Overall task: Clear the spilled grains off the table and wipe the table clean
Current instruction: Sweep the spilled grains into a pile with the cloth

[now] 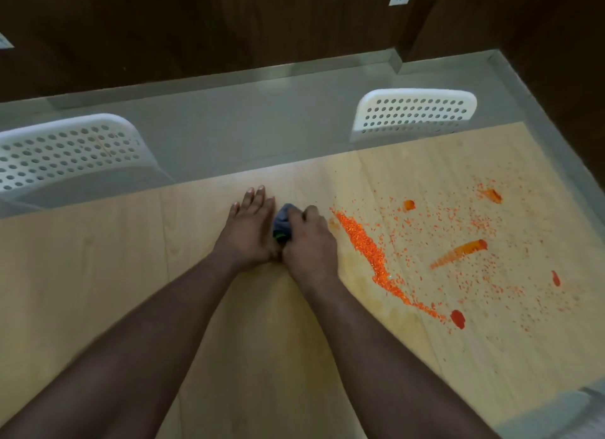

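A: Where are the small orange spilled grains [370, 248]?
B: In a ridge just right of the right hand [309, 242], thinly scattered beyond, among red smears [458, 253], on the pale wooden table [114, 275].
A: And the hands?
B: The right clutches a bunched blue-grey cloth [284, 221]; the left hand [248, 229] lies flat beside it, fingers straight.
A: Beyond them?
B: The table's far edge, two white perforated chairs [415, 112], dark wood wall [229, 22].

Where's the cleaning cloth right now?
Head view, centre: the cloth is bunched in the right hand, beside the flat left hand, left of the orange grains.
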Motion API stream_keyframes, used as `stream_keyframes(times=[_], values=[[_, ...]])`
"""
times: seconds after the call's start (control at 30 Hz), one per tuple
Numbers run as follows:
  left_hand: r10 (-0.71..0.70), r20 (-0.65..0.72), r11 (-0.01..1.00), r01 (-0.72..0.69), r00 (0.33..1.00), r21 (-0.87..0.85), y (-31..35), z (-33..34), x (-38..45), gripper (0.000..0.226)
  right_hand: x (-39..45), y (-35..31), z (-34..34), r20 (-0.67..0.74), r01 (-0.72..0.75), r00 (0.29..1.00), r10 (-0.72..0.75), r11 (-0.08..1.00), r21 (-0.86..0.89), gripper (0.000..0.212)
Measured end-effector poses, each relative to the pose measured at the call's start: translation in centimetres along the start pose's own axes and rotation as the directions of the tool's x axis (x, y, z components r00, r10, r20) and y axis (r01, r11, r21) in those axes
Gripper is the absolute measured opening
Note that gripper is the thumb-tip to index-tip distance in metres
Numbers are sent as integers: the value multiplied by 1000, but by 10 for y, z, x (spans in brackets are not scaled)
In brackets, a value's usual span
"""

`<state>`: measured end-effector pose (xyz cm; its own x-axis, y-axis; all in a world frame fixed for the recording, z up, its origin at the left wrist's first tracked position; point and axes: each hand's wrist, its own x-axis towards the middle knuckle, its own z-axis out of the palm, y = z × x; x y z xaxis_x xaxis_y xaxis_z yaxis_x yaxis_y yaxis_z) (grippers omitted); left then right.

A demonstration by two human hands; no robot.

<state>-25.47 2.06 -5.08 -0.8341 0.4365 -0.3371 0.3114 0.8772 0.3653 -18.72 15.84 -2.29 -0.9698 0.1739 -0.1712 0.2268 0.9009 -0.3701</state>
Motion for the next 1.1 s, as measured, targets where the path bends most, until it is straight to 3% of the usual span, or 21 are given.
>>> stream_keyframes(times=[0.13, 0.23, 0.47, 0.57, 0.67, 0.8, 0.97, 1.1], values=[[-22, 11, 1000, 22, 1000, -16, 4, 0, 13, 135, 26, 3, -1, 27, 41, 999, -40, 999, -29, 57], [-50, 33, 999, 51, 998, -20, 2, 2, 16, 153, 36, 26, -7, -59, -90, 994, 88, 996, -21, 49], [-66, 49, 998, 66, 997, 6, 8, -2, 16, 152, 27, 65, -22, -163, -399, 903, 397, 917, 23, 49], [-86, 44, 996, 87, 995, -14, 17, -12, 25, 143, 17, 53, -24, -173, -362, 915, 364, 931, 48, 55], [-69, -1, 997, 69, 998, -21, 26, -21, 45, 137, 29, 31, -19, -129, -225, 964, 233, 971, 76, 63], [-79, 8, 995, 80, 997, -58, 35, -16, 59, 113, 66, 12, -12, -113, -85, 990, 89, 996, 41, 54], [-121, 49, 992, 122, 991, -9, 34, -11, 67, 140, 104, 26, -18, -113, -83, 990, 83, 997, 4, 41], [-162, 99, 986, 157, 982, 52, 42, -13, 73, 147, 112, 45, -26, -157, -213, 962, 222, 974, 78, 41]])
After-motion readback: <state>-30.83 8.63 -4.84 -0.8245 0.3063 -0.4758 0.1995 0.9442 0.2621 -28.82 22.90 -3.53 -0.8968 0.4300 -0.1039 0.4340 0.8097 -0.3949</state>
